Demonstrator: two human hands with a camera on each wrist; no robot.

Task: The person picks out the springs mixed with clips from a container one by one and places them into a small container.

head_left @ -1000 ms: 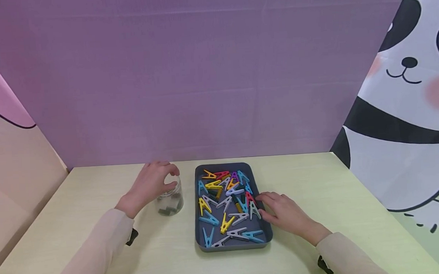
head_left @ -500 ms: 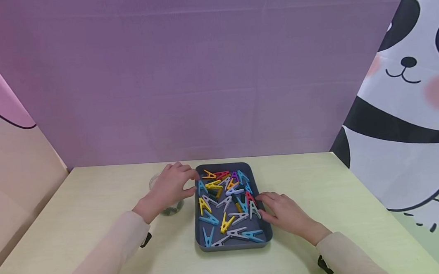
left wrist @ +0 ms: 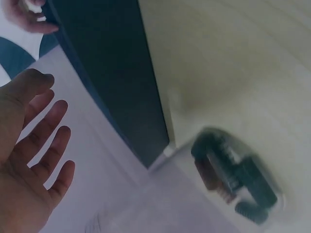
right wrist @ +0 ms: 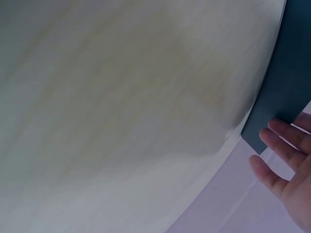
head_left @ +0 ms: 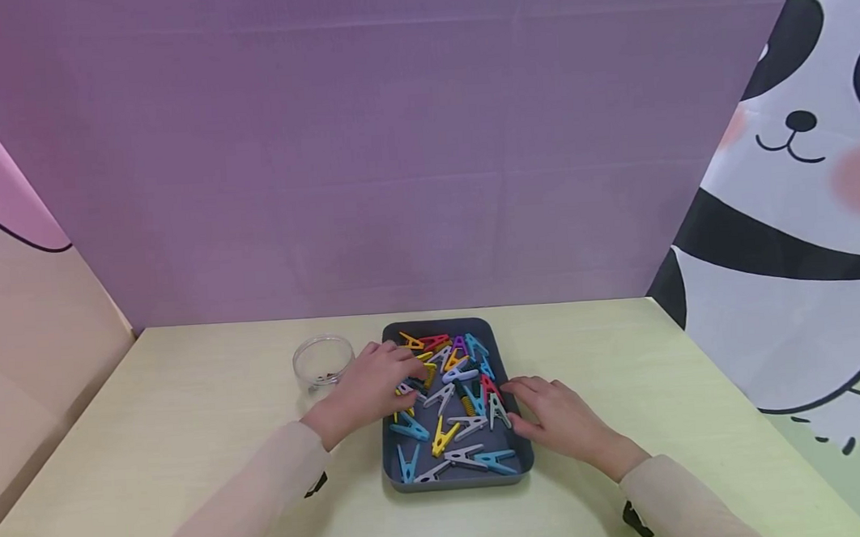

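My left hand (head_left: 371, 392) reaches over the left rim of a grey tray (head_left: 456, 485), fingertips above the clothespins (head_left: 444, 438) near the middle of its left side. In the left wrist view that hand (left wrist: 31, 158) has spread, slightly bent fingers and holds nothing. Plastic clothespins in blue, yellow, white, red and purple lie scattered in the tray, mixed with a few ribbed dark and yellow pieces (head_left: 467, 400). At the tray's right wall rests my right hand (head_left: 555, 420), its fingers loosely extended; the right wrist view shows its fingertips at the wall (right wrist: 272, 104).
A clear round jar (head_left: 296, 371) stands left of the tray, partly behind my left hand. Dark green and brown ribbed pieces (left wrist: 257, 182) show inside it in the left wrist view. A purple backdrop (head_left: 396, 181) rises behind the table's far edge.
My left hand has moved right, from over the jar to over the tray, uncovering the jar's rim. The right hand stays at the tray's right side.
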